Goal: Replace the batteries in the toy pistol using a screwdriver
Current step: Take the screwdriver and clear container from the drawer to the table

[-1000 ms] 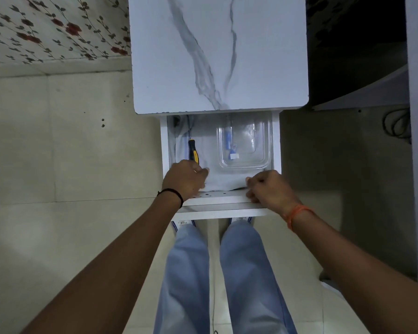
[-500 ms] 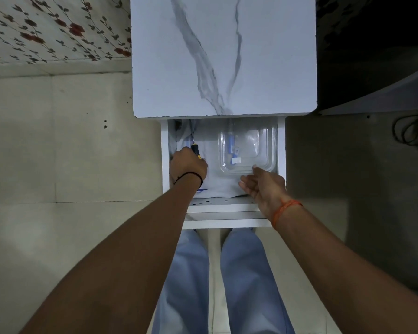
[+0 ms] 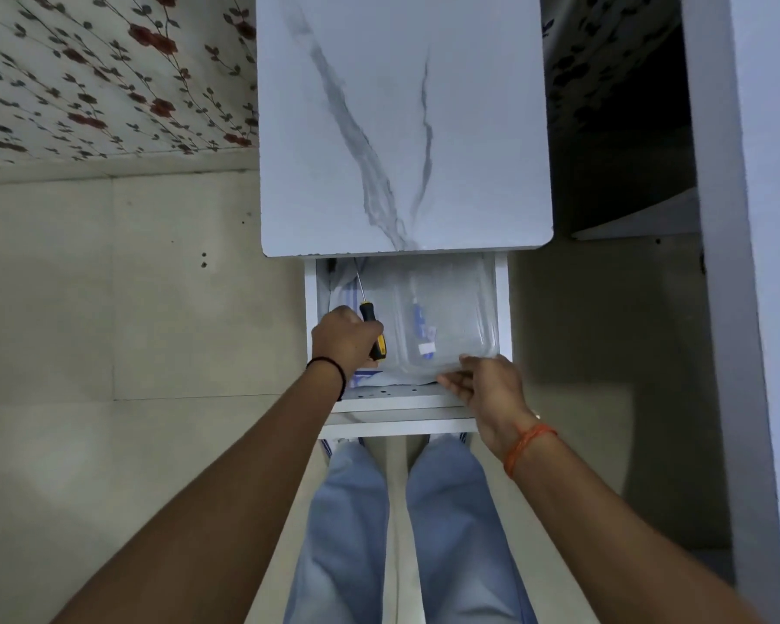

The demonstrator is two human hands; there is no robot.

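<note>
A drawer [image 3: 503, 308] stands pulled out under a white marble-look tabletop [image 3: 401, 128]. Inside on the left lies a screwdriver [image 3: 372, 328] with a black and yellow handle, its thin shaft pointing away from me. My left hand [image 3: 343, 340] grips that handle. To the right sits a clear plastic box [image 3: 451, 322] holding a small blue and white item [image 3: 420, 326]. My right hand [image 3: 482, 382] hovers at the box's near edge with fingers relaxed, holding nothing. No toy pistol is visible.
A white cloth or paper [image 3: 365, 378] lines the drawer bottom. The drawer's front panel [image 3: 397, 405] is just above my legs in light blue trousers [image 3: 401, 533]. Tiled floor lies left, a dark recess and white upright panel [image 3: 762, 263] right.
Both hands left the drawer front and reached inside. My left hand went to the screwdriver and closed round its handle. My right hand opened and moved up to the clear box.
</note>
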